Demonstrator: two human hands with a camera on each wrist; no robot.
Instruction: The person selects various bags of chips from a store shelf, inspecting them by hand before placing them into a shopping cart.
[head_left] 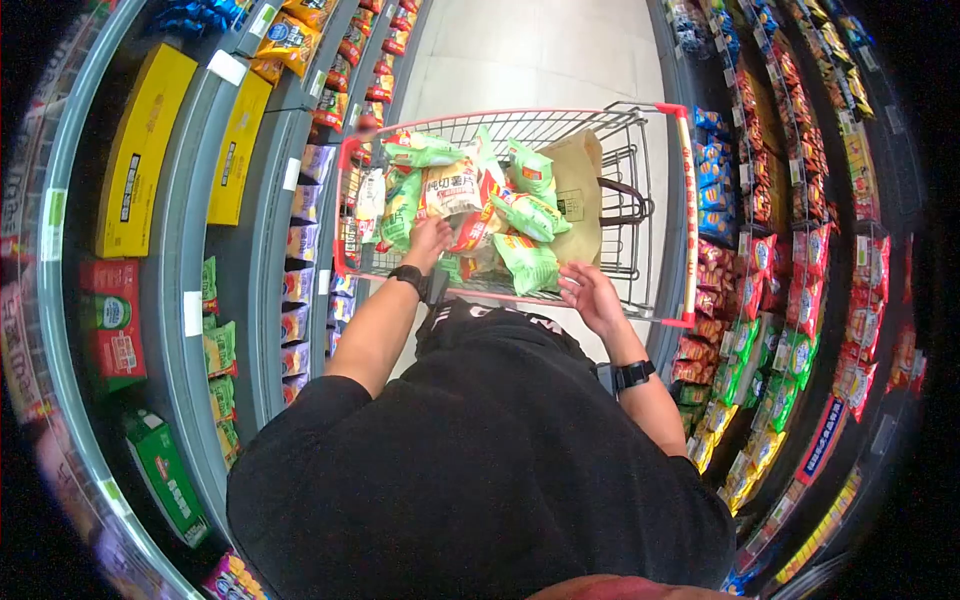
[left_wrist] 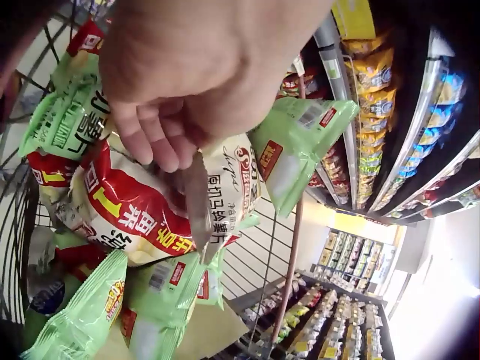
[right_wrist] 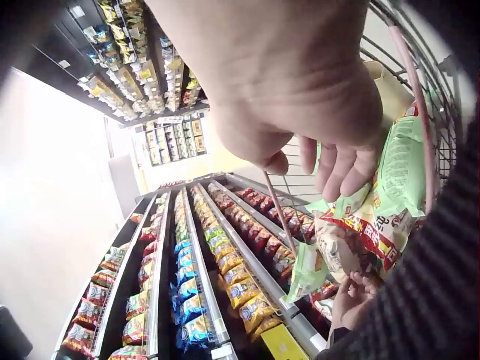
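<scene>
The left hand (head_left: 429,248) pinches the edge of the white-and-red chip bag (head_left: 452,187), located among green chip bags (head_left: 402,208) in the shopping cart (head_left: 689,205), left of the brown paper bag (head_left: 577,205); the right hand (head_left: 594,300), open with relaxed fingers, is positioned at the near right.

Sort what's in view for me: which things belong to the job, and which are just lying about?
Likely the job:
- red-and-white chip bag, left hand at its edge
- green snack bags, right hand nearby
- shopping cart

Just about:
- shelved snack bags
- yellow boxes

Unclear: brown bag in the cart.
</scene>
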